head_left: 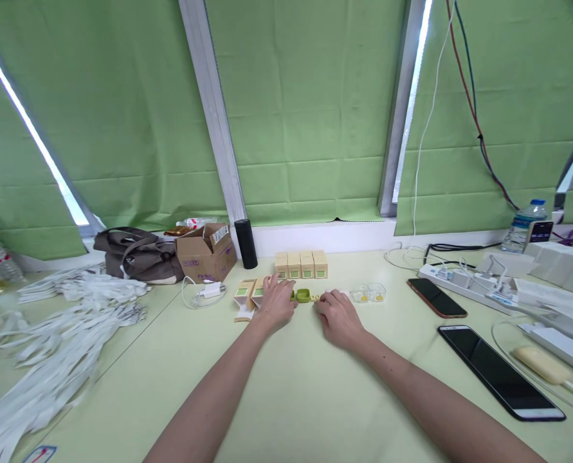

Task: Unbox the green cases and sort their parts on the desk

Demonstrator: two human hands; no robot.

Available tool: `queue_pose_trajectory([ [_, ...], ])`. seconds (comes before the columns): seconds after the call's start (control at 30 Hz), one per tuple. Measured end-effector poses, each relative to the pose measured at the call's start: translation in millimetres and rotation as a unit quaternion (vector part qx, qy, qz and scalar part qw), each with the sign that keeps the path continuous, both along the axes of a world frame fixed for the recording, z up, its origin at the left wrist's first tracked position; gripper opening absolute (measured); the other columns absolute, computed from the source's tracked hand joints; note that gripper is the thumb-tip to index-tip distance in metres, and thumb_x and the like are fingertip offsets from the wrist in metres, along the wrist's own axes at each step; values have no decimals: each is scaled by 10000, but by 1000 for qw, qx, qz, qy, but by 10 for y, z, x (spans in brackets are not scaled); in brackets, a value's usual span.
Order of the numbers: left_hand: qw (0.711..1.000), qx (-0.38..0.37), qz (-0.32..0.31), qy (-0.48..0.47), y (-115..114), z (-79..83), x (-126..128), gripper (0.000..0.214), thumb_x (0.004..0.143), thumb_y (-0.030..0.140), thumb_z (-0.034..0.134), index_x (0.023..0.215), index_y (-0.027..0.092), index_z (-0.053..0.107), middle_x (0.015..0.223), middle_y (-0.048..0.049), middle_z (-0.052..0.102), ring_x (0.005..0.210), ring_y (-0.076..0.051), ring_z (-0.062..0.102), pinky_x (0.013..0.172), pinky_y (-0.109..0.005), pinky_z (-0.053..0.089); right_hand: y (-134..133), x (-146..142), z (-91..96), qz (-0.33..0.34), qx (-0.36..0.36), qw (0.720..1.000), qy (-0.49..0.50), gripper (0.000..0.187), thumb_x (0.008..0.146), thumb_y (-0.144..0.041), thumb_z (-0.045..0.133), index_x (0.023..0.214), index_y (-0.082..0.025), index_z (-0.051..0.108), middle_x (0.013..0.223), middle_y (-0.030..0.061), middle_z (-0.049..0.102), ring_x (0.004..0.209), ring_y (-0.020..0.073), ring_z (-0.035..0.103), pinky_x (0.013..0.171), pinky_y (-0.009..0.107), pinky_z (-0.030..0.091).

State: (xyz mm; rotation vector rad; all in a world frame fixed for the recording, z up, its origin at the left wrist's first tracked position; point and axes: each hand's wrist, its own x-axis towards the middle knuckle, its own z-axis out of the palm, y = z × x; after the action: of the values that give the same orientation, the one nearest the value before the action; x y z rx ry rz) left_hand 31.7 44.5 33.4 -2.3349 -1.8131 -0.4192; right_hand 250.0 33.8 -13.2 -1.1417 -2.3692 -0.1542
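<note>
My left hand (277, 302) is over the middle of the table, its index finger and thumb closed around one side of a small green container (303, 295). Beside that hand, at its left, stand small cardboard boxes (242, 293) with green labels, one with its white flap folded out. Several tiny yellow pieces (315, 298) lie between the two hands. My right hand (338, 319) rests by them with curled fingers; whatever is under its fingertips is hidden. To its right are two clear round cups (369, 293), each with something yellow inside.
Behind my hands is a row of small boxes (300, 265). A black cylinder (245, 244), an open carton (206, 253), a grey bag (139, 256) and white strips (69, 360) are leftward. Rightward lie two phones (501, 372) (437, 298), power strips (464, 288) and cables.
</note>
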Motion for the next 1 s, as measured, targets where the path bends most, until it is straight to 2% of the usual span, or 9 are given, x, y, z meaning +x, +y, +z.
queue_pose_trajectory([
  [0.13, 1000, -15, -25, 3, 84, -35, 118, 445, 874, 289, 710, 1307, 220, 636, 1310, -111, 734, 1462, -384, 398, 1175, -556, 258, -9, 0, 4, 19, -5, 1000, -24, 197, 989, -201, 574, 1137, -210, 704, 1265, 113, 673, 1157, 303, 490, 967, 434, 374],
  [0.4, 999, -17, -30, 18, 169, -83, 145, 361, 899, 189, 675, 1258, 213, 658, 1265, -124, 745, 1455, -358, 416, 1177, -544, 262, -23, 13, -3, 7, -11, 1000, -17, 147, 986, -208, 594, 1086, -202, 701, 1217, 113, 669, 1139, 295, 478, 967, 434, 372],
  [0.6, 1000, -15, -23, 9, 129, -47, 90, 529, 861, 177, 684, 1381, 223, 596, 1369, -105, 705, 1469, -365, 394, 1173, -543, 270, -32, 18, -2, 12, -16, 1000, -6, 121, 979, -183, 592, 1046, -201, 693, 1172, 104, 676, 1115, 286, 485, 940, 421, 366],
  [0.7, 1000, -12, -12, -1, 86, 13, -8, 592, 853, 179, 664, 1433, 234, 560, 1422, -96, 676, 1488, -359, 375, 1179, -539, 275, -43, 30, 3, 19, -17, 1000, -4, 123, 981, -170, 584, 1036, -203, 689, 1157, 99, 689, 1121, 285, 493, 931, 415, 360],
  [0.8, 1000, -3, 13, -7, -7, 85, -203, 576, 886, 260, 638, 1454, 220, 549, 1465, -112, 646, 1522, -380, 329, 1205, -569, 249, -53, 37, 14, 36, -19, 999, 0, 138, 977, -146, 575, 1040, -203, 684, 1150, 89, 709, 1129, 278, 511, 934, 409, 354],
  [0.9, 997, -3, 73, 14, -149, 115, -438, 570, 932, 328, 581, 1489, 218, 526, 1558, -118, 565, 1573, -383, 268, 1258, -587, 179, -57, 35, 26, 53, -23, 998, 5, 141, 968, -129, 576, 1034, -204, 676, 1134, 78, 726, 1103, 263, 538, 931, 403, 352],
  [1.0, 990, -38, 128, 44, -288, 72, -603, 539, 985, 394, 491, 1492, 217, 532, 1658, -152, 430, 1603, -417, 203, 1258, -645, 158, -63, 31, 30, 59, -24, 998, 9, 144, 970, -122, 562, 1007, -205, 674, 1103, 82, 735, 1081, 261, 552, 917, 397, 355],
])
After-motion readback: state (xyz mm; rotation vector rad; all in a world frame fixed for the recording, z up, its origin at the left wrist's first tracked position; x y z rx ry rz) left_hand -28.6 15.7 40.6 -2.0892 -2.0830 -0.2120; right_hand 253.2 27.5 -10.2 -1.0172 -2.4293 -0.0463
